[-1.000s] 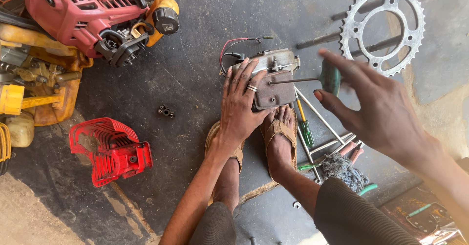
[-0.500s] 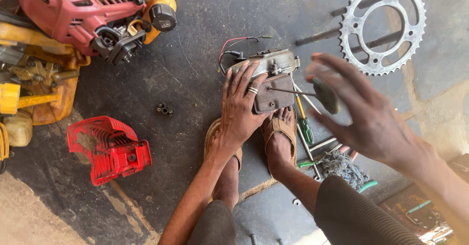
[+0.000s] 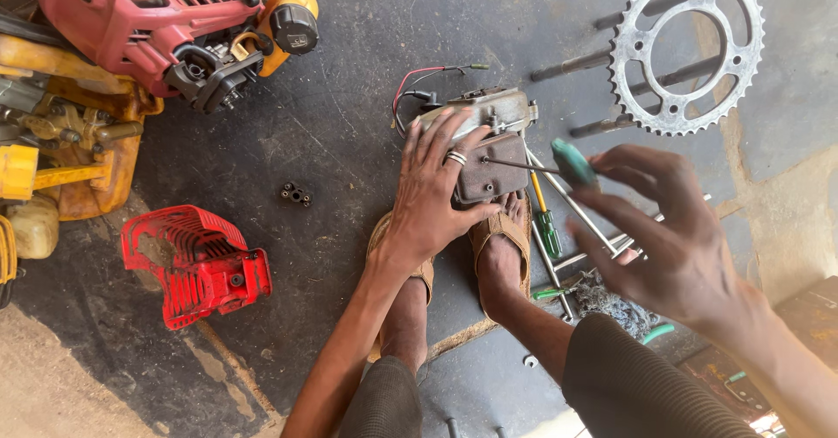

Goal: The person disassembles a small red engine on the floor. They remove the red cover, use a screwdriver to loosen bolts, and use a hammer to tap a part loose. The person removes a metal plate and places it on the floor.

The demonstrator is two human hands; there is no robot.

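Metal engine part (image 3: pixel 489 145) is lying on the dark floor (image 3: pixel 349 97), braced against two sandalled feet; left hand (image 3: pixel 432 195) is pressing flat on it, fingers spread. Right hand (image 3: pixel 672 228) is pinching a green-handled screwdriver (image 3: pixel 559 165), its tip touching the part; a sprocket (image 3: pixel 687 49) is lying well apart.

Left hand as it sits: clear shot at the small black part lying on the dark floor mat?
Probably yes. The left hand rests flat on the grey metal engine block. The small black part lies to its left with only bare dark floor mat between them. It would have to let go of the block first.

The right hand (image 3: pixel 672 228) has turned the screwdriver (image 3: pixel 546 164).
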